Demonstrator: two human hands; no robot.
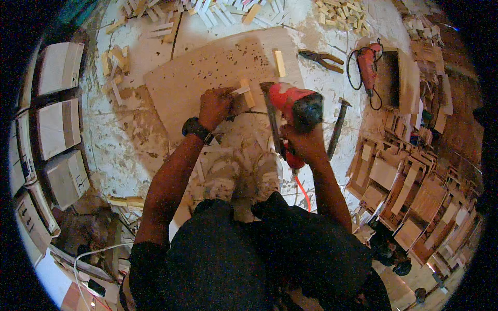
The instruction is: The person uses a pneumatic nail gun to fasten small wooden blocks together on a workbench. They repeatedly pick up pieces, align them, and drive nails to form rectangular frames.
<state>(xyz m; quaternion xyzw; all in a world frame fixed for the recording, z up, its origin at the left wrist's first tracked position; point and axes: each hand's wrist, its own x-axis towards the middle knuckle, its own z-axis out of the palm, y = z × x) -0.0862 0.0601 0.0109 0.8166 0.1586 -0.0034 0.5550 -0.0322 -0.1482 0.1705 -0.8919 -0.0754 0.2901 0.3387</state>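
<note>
My right hand (306, 141) is wrapped round the handle of a red and black nail gun (285, 97), with a red air hose (304, 193) hanging from its base. The gun's nose lies just right of a small pale wood block (249, 98). My left hand (215, 107), with a black watch on the wrist, pinches a short whitish wood strip (240, 90) that lies across this block. Under both is a flat brown board (192, 78) dotted with dark specks. Another small wood block (280, 63) rests near the board's far right edge.
Pliers (322, 59), a red corded power tool (369, 67) and a hammer (339, 127) lie to the right, with an open wooden box (409, 80) beyond. Wood offcuts (342, 14) and pale strips (212, 13) are heaped at the far side. Stacked wooden frames (399, 181) stand at right.
</note>
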